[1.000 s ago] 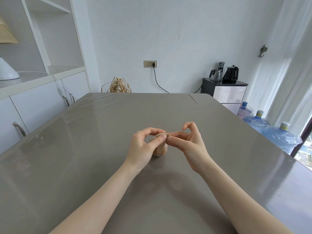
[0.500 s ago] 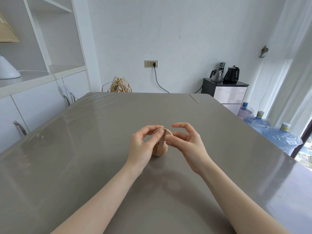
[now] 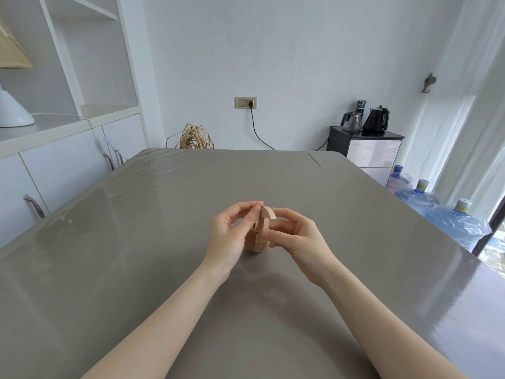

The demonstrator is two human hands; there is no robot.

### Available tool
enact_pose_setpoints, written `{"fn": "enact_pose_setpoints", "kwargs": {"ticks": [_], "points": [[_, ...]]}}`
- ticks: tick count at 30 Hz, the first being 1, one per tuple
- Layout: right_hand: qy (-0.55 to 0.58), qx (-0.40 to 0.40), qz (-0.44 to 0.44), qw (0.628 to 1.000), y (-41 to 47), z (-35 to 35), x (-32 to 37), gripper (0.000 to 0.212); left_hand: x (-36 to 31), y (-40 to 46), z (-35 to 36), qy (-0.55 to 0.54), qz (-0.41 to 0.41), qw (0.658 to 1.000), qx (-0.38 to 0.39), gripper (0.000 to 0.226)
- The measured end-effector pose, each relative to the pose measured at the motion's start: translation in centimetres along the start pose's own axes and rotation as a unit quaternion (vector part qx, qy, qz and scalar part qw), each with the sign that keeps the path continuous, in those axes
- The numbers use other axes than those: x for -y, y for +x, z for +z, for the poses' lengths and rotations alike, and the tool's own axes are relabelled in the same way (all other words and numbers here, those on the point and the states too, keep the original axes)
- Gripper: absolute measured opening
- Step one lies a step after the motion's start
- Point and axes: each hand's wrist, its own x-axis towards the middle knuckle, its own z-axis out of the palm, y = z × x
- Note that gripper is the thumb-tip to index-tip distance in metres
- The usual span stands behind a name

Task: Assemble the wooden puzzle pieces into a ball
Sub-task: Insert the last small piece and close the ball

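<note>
Two bare hands meet at the centre of the frame over a grey table. Between them stands the wooden puzzle, a partly joined cluster of pale wood whose underside rests on the table surface. A curved wooden piece stands upright at its top, rounded edge toward the upper right. The left hand curls its fingers and thumb round the left side of the puzzle, its thumb tip pressed against the curved piece. The right hand pinches the puzzle from the right, thumb and forefinger closed on its middle, other fingers bent above. Both grips are narrow, holding the wood.

In the upper left of the frame stand white cabinets with shelves. Right of centre, against the far wall, a dark side cabinet carries two kettles. Blue water bottles lie at the right edge.
</note>
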Motion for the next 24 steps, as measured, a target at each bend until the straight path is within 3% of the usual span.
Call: {"fn": "enact_pose_setpoints", "kwargs": {"ticks": [6, 16, 24], "points": [[0.007, -0.06, 0.011, 0.998, 0.2, -0.6, -0.3, 0.038, 0.5, 0.5, -0.8, 0.084, 0.019, 0.996, -0.003, 0.013], [0.003, -0.125, 0.001, 0.992, 0.5, -1.0, -0.6, 0.043, 1.9, 0.7, -2.1, 0.242, 0.006, 0.965, 0.099, 0.057], [0.024, -0.137, -0.001, 0.99, 0.6, -1.0, -0.8, 0.039, 2.2, 0.6, -1.9, 0.224, 0.002, 0.966, 0.129, 0.05]]}}
